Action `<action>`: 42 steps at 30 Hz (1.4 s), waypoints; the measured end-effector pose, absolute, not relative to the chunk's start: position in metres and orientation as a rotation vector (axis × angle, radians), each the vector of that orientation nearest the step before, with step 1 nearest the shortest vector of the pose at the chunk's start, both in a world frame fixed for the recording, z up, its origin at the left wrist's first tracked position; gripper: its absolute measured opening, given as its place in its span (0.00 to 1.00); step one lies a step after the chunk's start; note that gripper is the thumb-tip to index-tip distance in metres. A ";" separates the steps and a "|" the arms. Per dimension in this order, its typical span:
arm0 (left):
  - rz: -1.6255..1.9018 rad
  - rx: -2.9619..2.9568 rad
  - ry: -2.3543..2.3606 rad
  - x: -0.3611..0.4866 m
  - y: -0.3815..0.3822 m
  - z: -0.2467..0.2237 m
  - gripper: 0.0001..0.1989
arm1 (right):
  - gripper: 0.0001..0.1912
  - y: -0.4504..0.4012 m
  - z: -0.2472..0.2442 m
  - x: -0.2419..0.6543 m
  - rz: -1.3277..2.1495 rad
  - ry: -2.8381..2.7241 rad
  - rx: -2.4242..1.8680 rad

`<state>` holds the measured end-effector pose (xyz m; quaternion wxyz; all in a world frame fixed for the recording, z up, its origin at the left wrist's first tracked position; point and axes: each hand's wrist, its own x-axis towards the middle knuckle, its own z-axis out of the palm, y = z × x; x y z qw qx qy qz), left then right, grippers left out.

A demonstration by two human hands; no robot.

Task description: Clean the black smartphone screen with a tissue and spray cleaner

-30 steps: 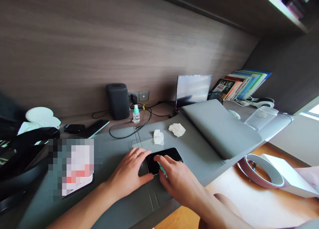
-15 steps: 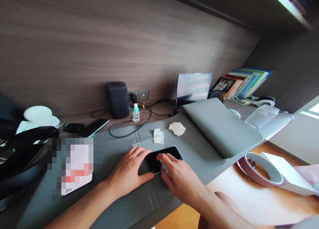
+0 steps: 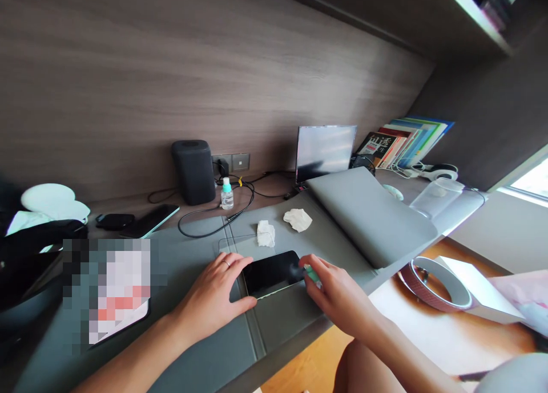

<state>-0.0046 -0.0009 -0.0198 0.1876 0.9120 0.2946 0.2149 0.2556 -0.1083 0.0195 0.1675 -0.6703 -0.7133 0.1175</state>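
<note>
A black-screened smartphone (image 3: 272, 274) lies flat on the grey desk mat. At its left end my left hand (image 3: 208, 296) has thumb and fingers spread around the corners, holding it. My right hand (image 3: 338, 287) pinches a small teal-green item (image 3: 312, 276) by the phone's right end; the fingers hide most of it. The screen there has a hazy patch. Behind the phone lies a clear sheet with a thin outline (image 3: 226, 240). A white folded tissue (image 3: 266, 234) rests partly by it, and a crumpled tissue (image 3: 298, 219) is farther right.
A small clear bottle (image 3: 226, 194) with a teal collar stands near a black speaker (image 3: 193, 173) and a looped cable. To the right are a grey folded flap (image 3: 372, 216), a screen (image 3: 326, 153) and books (image 3: 406, 142). Another phone (image 3: 152, 221) lies left.
My right hand has moved from over the middle of the phone to its right end, uncovering more screen. My left hand stays at the left end. The view has shifted slightly.
</note>
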 end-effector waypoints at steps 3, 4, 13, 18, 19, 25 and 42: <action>0.597 2.578 0.831 -0.004 -0.001 -0.019 0.29 | 0.16 -0.108 0.019 0.255 0.298 -2.007 -1.858; 0.596 2.578 0.833 -0.004 -0.001 -0.019 0.29 | 0.19 -0.109 0.020 0.257 0.287 -1.997 -1.854; 0.640 2.553 0.820 -0.004 -0.001 -0.019 0.28 | 0.31 -0.077 0.038 0.280 0.182 -1.697 -1.806; 0.634 2.549 0.832 -0.003 -0.002 -0.017 0.28 | 0.20 -0.020 0.031 0.281 0.221 -1.579 -1.668; 0.631 2.546 0.830 -0.003 -0.003 -0.017 0.28 | 0.19 -0.009 0.027 0.281 0.223 -1.566 -1.652; 0.586 2.543 0.833 -0.002 -0.003 -0.012 0.29 | 0.19 0.027 0.004 0.286 0.218 -1.518 -1.627; 0.570 2.522 0.848 -0.001 -0.002 -0.011 0.26 | 0.25 0.007 0.016 0.237 0.133 -2.186 -1.728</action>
